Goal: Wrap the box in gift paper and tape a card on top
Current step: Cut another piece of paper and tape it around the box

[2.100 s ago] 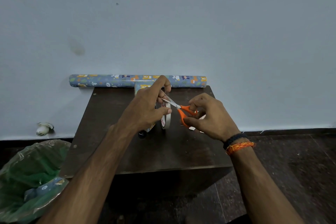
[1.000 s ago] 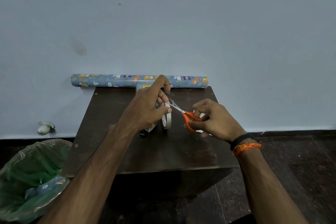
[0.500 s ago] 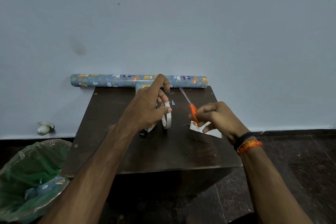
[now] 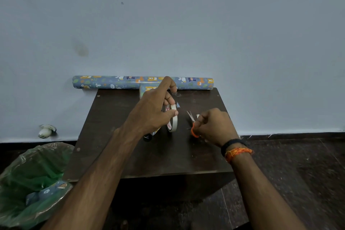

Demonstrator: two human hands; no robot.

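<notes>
My left hand (image 4: 153, 110) grips a white tape roll (image 4: 172, 119) held upright above the dark table (image 4: 168, 155), with a short clear strip of tape stuck to its raised index fingertip. A box wrapped in blue cartoon paper (image 4: 144, 88) is mostly hidden behind that hand. My right hand (image 4: 214, 127) holds orange-handled scissors (image 4: 193, 127) low over the table, blades pointing up and away. The white card lies under my right hand and is almost wholly hidden. A roll of blue gift paper (image 4: 121, 82) lies along the table's far edge against the wall.
A bin lined with a green bag (image 4: 31, 183), holding paper scraps, stands on the floor at the left. A small white object (image 4: 45, 130) sits by the wall's base. A small black item (image 4: 147, 137) lies on the table under my left wrist.
The scissors cut the tape strip near my left fingers, then my right hand drew back and lowered them to the table over the card. My left hand kept still.
</notes>
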